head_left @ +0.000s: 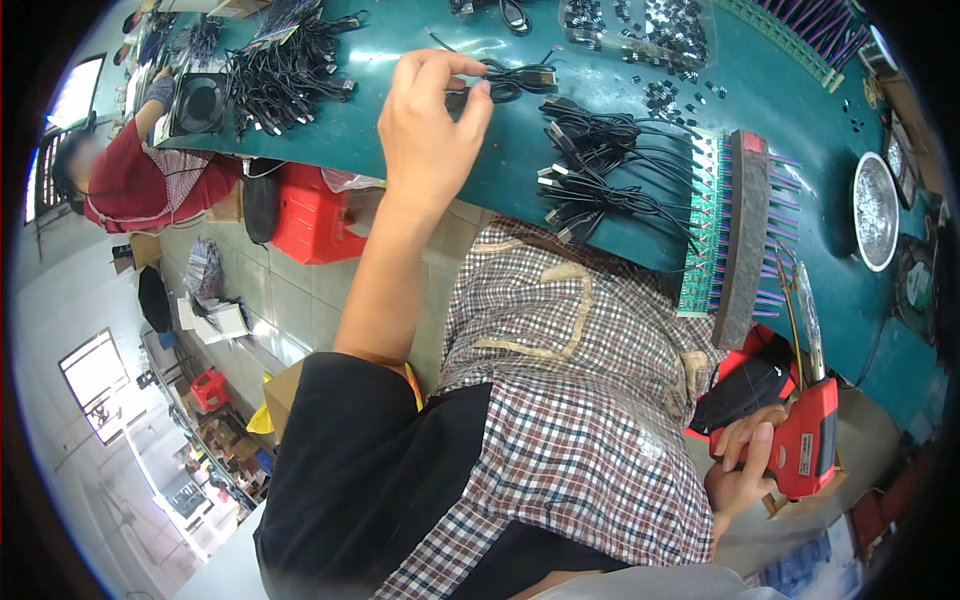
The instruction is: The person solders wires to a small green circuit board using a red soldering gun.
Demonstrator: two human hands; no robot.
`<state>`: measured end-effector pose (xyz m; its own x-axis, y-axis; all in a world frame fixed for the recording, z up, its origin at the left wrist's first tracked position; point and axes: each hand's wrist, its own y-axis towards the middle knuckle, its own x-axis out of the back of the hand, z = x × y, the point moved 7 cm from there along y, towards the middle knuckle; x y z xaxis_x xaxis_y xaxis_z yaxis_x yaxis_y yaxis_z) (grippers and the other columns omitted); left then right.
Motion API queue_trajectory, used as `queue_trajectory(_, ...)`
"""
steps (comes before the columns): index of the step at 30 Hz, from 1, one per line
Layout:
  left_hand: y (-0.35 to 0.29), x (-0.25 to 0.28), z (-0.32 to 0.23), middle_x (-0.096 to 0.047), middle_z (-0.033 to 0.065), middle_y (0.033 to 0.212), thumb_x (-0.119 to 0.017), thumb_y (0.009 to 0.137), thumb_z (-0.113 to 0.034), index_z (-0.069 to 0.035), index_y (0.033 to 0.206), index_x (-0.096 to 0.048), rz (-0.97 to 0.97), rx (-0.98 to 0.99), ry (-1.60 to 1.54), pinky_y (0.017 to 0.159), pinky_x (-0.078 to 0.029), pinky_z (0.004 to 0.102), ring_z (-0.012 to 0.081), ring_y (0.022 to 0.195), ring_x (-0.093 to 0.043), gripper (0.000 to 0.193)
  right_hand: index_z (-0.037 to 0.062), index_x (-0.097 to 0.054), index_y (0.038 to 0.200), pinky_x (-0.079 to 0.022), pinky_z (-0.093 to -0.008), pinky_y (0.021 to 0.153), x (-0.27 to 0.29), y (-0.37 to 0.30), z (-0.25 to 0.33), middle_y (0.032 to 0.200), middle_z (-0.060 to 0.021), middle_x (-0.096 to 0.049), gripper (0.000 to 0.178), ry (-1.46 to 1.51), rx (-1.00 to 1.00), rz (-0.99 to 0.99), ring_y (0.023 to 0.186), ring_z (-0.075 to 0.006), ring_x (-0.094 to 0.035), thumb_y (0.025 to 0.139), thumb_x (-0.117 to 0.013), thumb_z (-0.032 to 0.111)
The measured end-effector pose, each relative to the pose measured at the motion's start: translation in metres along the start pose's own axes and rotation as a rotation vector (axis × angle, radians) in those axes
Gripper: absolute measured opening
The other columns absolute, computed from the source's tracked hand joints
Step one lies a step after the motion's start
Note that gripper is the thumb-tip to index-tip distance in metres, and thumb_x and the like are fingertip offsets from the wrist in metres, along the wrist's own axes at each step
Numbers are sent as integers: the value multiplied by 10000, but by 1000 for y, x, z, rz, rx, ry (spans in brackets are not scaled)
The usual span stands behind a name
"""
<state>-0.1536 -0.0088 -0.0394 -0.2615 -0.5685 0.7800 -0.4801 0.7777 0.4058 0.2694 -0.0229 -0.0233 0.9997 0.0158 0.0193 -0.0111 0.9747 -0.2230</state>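
Note:
My left hand (432,120) is over the table at a coiled black USB cable (525,78). Its thumb and index finger are apart beside the coil, and part of the cable is hidden behind the hand. Lower right, my right hand (745,462) grips a red soldering gun (806,440) whose thin metal tip and feed tube point up toward the table edge. Between the hands lies a strip of small green circuit boards (703,225) with black USB cables (590,165) running from its left side. A dark bar (742,240) rests across the strip, and coloured wires stick out to its right.
Small black parts (680,95) lie scattered by a clear tray (640,30). A metal bowl (876,212) stands at the right. Cable piles (285,75) and a black fan (200,103) sit far left, near a person in red (150,185). A red stool (310,215) stands below.

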Motion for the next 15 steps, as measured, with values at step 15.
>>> queue_trajectory(15, 48, -16, 67, -738, 143, 862, -731, 815, -425, -53, 905, -736, 85, 352, 263, 754, -543, 427, 312, 808, -713, 382, 2, -474, 901, -341, -240, 424, -3, 1, 2, 653, -27, -410, 89, 14, 0, 4, 411, -64, -309, 946, -515, 67)
